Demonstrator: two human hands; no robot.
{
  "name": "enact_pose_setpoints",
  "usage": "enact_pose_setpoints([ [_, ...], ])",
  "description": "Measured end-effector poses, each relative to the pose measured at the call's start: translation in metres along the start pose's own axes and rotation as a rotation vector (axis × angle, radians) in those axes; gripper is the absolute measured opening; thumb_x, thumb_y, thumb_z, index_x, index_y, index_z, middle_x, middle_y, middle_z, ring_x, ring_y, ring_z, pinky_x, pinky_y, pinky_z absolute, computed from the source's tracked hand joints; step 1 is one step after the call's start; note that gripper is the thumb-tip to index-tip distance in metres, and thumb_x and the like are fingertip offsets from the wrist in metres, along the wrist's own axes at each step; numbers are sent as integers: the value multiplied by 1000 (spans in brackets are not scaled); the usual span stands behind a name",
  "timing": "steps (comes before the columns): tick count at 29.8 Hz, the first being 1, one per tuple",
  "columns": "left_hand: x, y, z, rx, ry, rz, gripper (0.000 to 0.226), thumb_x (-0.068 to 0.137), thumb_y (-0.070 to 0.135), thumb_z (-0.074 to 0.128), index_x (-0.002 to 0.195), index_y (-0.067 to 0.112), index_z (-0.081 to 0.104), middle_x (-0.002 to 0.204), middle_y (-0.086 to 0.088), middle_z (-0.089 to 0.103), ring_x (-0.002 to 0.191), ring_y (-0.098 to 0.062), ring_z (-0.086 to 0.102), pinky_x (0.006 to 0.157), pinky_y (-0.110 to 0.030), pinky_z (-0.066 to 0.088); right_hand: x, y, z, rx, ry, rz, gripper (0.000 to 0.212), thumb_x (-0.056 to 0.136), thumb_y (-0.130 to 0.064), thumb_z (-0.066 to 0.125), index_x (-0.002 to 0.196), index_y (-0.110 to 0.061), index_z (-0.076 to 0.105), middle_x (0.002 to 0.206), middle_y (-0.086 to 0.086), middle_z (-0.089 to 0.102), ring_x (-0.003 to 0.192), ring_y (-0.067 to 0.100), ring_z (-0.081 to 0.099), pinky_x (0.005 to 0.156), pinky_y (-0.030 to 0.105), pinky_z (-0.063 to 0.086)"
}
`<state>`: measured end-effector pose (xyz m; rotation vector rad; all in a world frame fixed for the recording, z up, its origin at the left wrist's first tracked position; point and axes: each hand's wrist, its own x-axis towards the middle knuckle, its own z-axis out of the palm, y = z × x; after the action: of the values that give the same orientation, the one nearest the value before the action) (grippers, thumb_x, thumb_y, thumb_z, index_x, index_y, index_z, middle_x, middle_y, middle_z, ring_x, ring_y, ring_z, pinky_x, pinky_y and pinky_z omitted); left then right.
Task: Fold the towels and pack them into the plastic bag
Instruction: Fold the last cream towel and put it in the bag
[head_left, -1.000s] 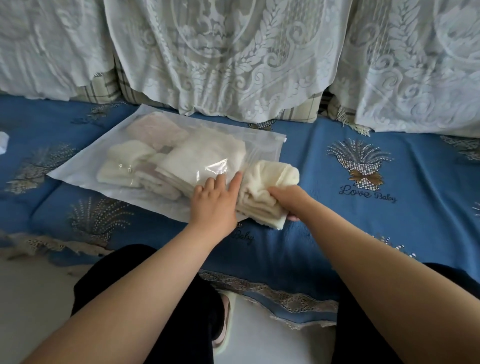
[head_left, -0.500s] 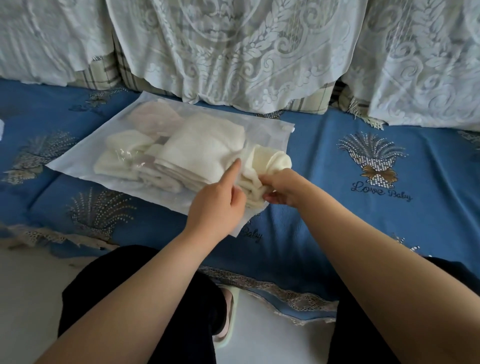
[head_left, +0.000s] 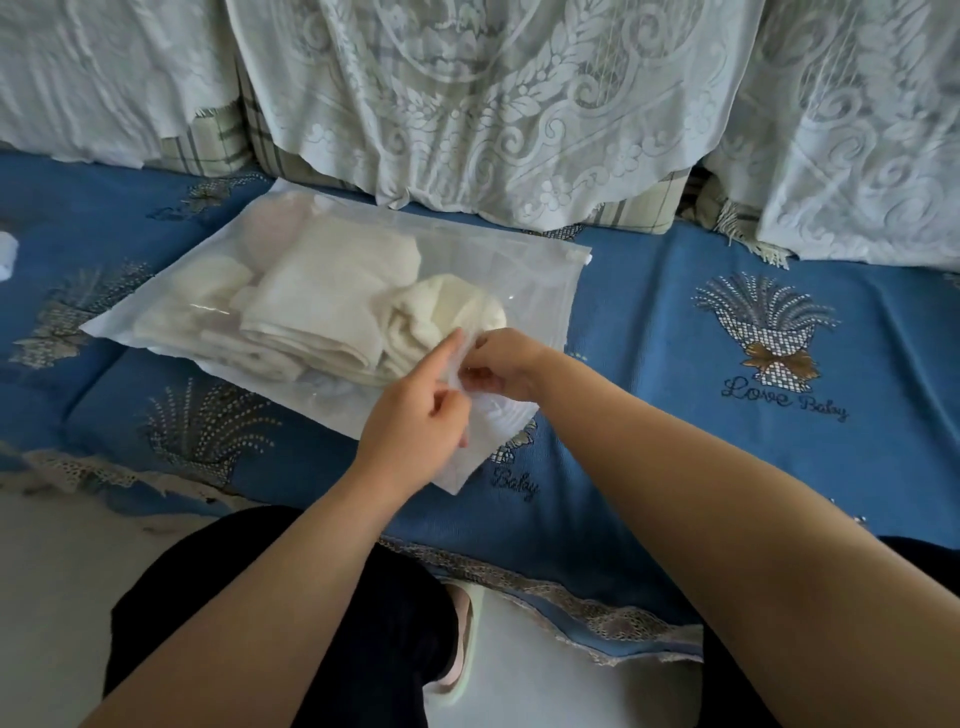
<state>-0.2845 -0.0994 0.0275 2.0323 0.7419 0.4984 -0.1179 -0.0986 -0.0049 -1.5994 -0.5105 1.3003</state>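
From the head camera, the frosted plastic bag (head_left: 171, 312) lies flat on the blue sofa cover (head_left: 675, 364), its open end towards the person. Folded cream towels (head_left: 332, 296) sit inside it, the nearest one (head_left: 452, 312) bunched just behind the mouth. Both hands meet at that near edge: the left hand (head_left: 415, 421) has its grip pinched closed on the bag's film, forefinger raised, and the right hand (head_left: 504, 364) pinches the same edge just beside it. White lace drapes (head_left: 467, 104) hang behind.
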Motion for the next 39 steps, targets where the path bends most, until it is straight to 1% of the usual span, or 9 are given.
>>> enact_pose_setpoints([
  [3,1,-3,-7,-207,49,-104,61,90,1,40,144,30,36,58,-2,63,59,-13,57,67,-32,55,-2,3,-1,112,34,9,8,95,2,48,92,2,56,78,13,63,67,19,64,60,27,60],
  [9,-4,-4,-6,-231,20,-106,60,92,0,38,145,27,34,58,-3,62,57,-13,56,65,-36,55,-1,14,3,162,229,-32,21,91,-1,59,111,5,55,81,15,65,51,16,66,51,26,58],
  [15,1,-6,-20,-275,-50,-103,59,82,-8,36,134,14,53,50,-12,55,46,-15,48,47,-22,43,5,2,37,224,221,-31,18,87,13,52,97,-3,53,65,10,54,33,7,54,38,18,46],
  [19,0,-6,-18,-254,-95,-141,63,83,-3,38,140,24,46,50,-6,57,50,-15,50,51,-24,44,-12,5,22,266,93,6,43,95,10,40,137,2,39,93,15,64,63,16,69,57,26,59],
  [24,-2,3,-5,-87,-205,-121,68,87,8,40,149,34,26,59,-2,66,53,-9,56,56,-24,47,-49,12,-26,296,34,56,45,102,-7,36,146,-1,27,145,21,40,108,30,62,78,34,58],
  [28,-4,19,17,11,-281,-103,68,89,11,40,150,30,19,62,1,69,55,-5,61,59,-24,52,-74,21,-57,208,152,97,35,104,-21,34,132,-6,45,130,13,55,100,27,64,79,33,56],
  [33,-7,48,62,29,-411,-26,67,93,15,41,152,26,13,72,2,73,67,-4,68,80,-32,57,-69,23,-107,89,693,63,40,98,-43,38,89,-8,54,83,7,55,67,22,55,73,37,51],
  [35,-9,59,76,149,-435,46,61,95,27,44,150,26,18,76,3,73,75,-8,69,84,-36,55,-68,19,-133,154,774,48,57,93,-57,36,108,-7,57,95,8,57,80,23,56,84,40,47],
  [39,7,86,73,399,-156,293,37,92,54,47,116,29,62,65,4,62,73,-19,64,70,-32,50,-70,17,-160,455,508,41,89,85,-71,40,147,-8,28,148,13,38,135,28,39,111,43,35],
])
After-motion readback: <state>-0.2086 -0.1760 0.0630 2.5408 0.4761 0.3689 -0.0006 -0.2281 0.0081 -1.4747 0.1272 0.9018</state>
